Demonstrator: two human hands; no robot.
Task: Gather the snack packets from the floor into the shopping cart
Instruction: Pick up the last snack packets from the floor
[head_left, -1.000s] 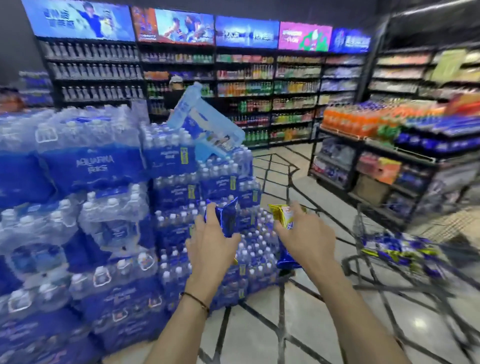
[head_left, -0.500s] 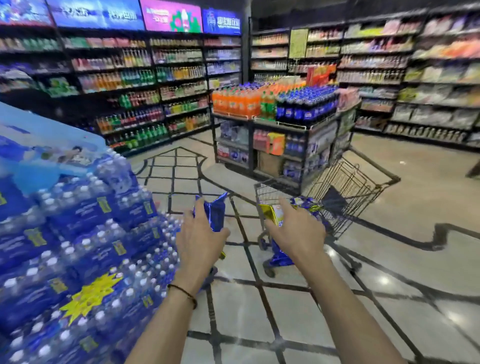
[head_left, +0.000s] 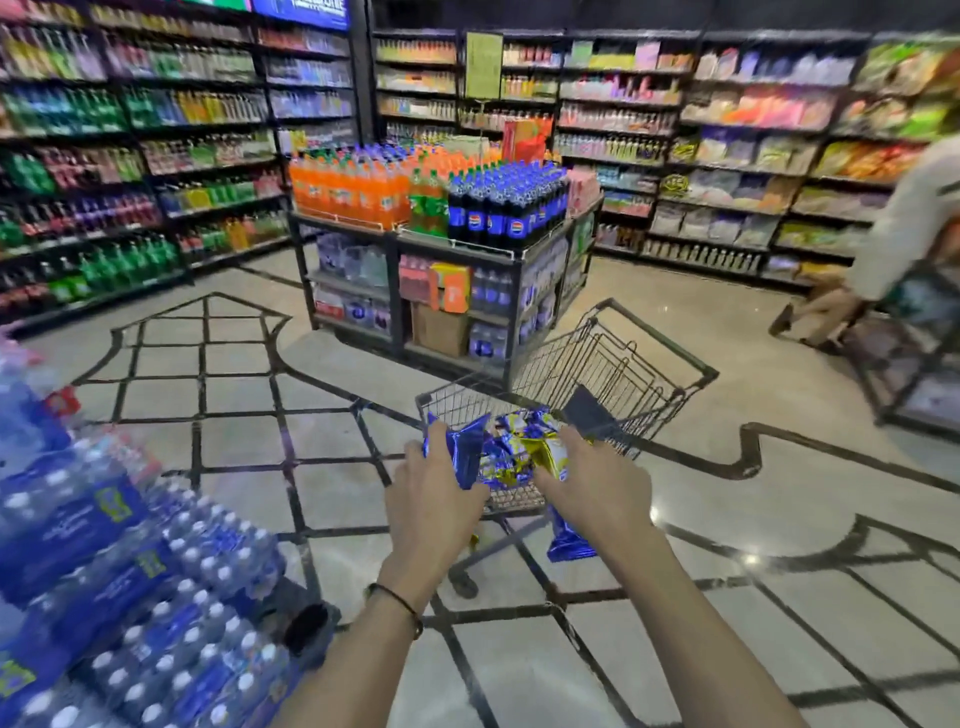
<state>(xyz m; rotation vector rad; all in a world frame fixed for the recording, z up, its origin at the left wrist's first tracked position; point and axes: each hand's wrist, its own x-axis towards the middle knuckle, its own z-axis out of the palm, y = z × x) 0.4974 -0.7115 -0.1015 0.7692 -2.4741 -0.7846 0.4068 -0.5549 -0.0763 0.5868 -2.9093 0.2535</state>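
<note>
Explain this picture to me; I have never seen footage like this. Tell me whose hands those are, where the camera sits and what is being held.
There is no machine here. A person wears one wide-angle camera on the head, looking forward and down, so the two arms reaching in from the bottom are that person's own. The place is a shop aisle. The left hand grips a blue snack packet. The right hand grips blue and gold packets; how many, I cannot tell. Both hands are at the near end of a wire shopping cart, which stands on the tiled floor. More packets show between the hands, seemingly inside the cart. Water bottle packs are stacked at the left, a soft drink display stands behind the cart, and another person is at the far right, blurred.
</note>
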